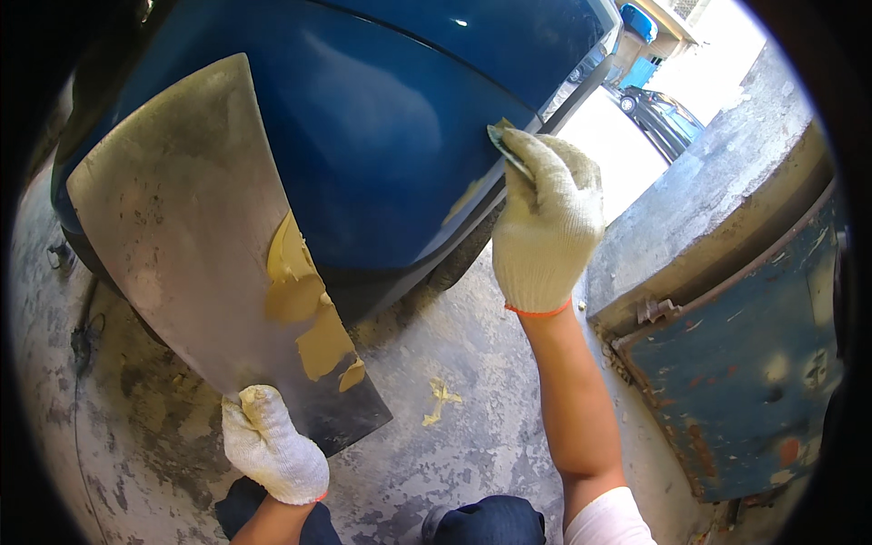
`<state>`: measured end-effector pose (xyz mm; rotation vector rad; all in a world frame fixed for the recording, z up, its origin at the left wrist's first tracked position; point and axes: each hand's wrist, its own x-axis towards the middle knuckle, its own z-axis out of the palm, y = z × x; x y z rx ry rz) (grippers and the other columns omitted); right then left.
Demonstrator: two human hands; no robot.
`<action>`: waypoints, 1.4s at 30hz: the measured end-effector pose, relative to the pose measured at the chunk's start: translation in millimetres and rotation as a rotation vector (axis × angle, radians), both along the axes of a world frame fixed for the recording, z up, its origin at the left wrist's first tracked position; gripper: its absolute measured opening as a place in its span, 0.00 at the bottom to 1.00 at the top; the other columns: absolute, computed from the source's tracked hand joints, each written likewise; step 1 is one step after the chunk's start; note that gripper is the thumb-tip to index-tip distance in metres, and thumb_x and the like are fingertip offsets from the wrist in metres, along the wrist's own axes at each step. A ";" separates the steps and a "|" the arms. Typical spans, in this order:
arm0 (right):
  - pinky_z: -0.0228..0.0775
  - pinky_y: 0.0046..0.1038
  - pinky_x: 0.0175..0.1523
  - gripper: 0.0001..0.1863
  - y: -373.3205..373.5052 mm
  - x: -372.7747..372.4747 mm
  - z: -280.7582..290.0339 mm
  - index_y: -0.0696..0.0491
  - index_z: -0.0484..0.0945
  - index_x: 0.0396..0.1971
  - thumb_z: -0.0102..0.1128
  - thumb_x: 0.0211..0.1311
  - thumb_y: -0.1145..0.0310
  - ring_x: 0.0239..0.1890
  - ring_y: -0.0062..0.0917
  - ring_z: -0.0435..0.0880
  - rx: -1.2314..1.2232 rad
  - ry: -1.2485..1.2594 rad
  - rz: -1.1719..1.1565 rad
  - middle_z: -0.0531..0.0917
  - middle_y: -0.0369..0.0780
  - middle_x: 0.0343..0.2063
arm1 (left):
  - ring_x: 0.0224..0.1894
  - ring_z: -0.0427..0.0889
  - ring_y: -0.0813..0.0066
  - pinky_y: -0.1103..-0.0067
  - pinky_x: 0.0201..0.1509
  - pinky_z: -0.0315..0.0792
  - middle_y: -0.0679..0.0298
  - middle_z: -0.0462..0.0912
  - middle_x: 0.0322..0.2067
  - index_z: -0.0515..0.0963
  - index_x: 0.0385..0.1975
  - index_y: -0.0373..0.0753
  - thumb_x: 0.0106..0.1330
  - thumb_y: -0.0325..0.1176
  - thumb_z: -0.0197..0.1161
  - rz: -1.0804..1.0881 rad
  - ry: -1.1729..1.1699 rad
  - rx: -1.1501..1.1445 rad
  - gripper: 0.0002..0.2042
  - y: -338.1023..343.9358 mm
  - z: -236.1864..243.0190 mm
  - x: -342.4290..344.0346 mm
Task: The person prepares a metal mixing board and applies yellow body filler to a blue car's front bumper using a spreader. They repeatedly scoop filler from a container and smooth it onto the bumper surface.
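Observation:
My left hand [275, 450], in a white knit glove, grips the lower edge of a large grey flat board [182, 200]. Yellow filler putty [309, 300] is smeared along the board's right edge. Also gloved, my right hand [548, 213] is closed on a thin putty spreader [509, 153], most of it hidden by the fingers. The spreader's edge is at the side of a blue car body [381, 136], close to a panel seam. Below it, a small yellow putty patch [463, 202] shows on the car near the lower trim.
A worn concrete floor [400, 400] lies beneath, with a yellow putty splat [440, 401] on it. At right, a scuffed blue metal panel [745, 354] leans by a concrete ledge [708, 182]. Outside, a dark car [658, 116] is parked. The car's tyre [463, 254] shows under the body.

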<state>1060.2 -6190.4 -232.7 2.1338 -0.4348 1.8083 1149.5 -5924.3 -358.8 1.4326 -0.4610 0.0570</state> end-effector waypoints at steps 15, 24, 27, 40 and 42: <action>0.78 0.34 0.49 0.19 24.1 4.6 -39.1 0.54 0.90 0.41 0.71 0.47 0.87 0.43 0.35 0.86 -0.005 0.106 0.061 0.89 0.41 0.39 | 0.46 0.78 0.80 0.80 0.54 0.73 0.65 0.83 0.44 0.79 0.51 0.30 0.84 0.44 0.58 -0.050 0.018 0.044 0.18 -3.3 -7.2 -1.4; 0.76 0.36 0.46 0.20 39.4 0.4 -75.8 0.55 0.88 0.39 0.68 0.41 0.86 0.40 0.35 0.86 0.087 0.193 0.167 0.87 0.40 0.37 | 0.46 0.79 0.80 0.80 0.54 0.74 0.65 0.84 0.45 0.78 0.52 0.30 0.84 0.43 0.57 -0.043 0.033 0.029 0.18 0.8 -5.6 -5.4; 0.79 0.35 0.47 0.19 44.3 -5.8 -64.8 0.56 0.88 0.40 0.69 0.46 0.87 0.41 0.35 0.87 0.166 0.119 0.283 0.88 0.42 0.39 | 0.46 0.79 0.78 0.79 0.54 0.74 0.64 0.84 0.46 0.78 0.53 0.29 0.84 0.43 0.57 -0.039 0.036 0.073 0.19 5.4 -2.1 -6.0; 0.79 0.33 0.55 0.13 19.9 7.2 12.3 0.55 0.91 0.43 0.69 0.59 0.84 0.45 0.37 0.88 0.008 -0.029 -0.032 0.90 0.45 0.42 | 0.42 0.78 0.75 0.76 0.50 0.73 0.62 0.83 0.40 0.79 0.46 0.29 0.83 0.45 0.58 0.010 -0.015 0.065 0.19 5.7 3.4 -3.0; 0.79 0.33 0.54 0.14 23.7 4.2 8.2 0.54 0.91 0.42 0.69 0.58 0.84 0.45 0.37 0.88 0.001 0.013 -0.043 0.90 0.44 0.41 | 0.43 0.78 0.78 0.78 0.51 0.73 0.63 0.83 0.41 0.79 0.47 0.30 0.84 0.46 0.57 -0.014 -0.013 0.080 0.20 8.9 0.2 -5.1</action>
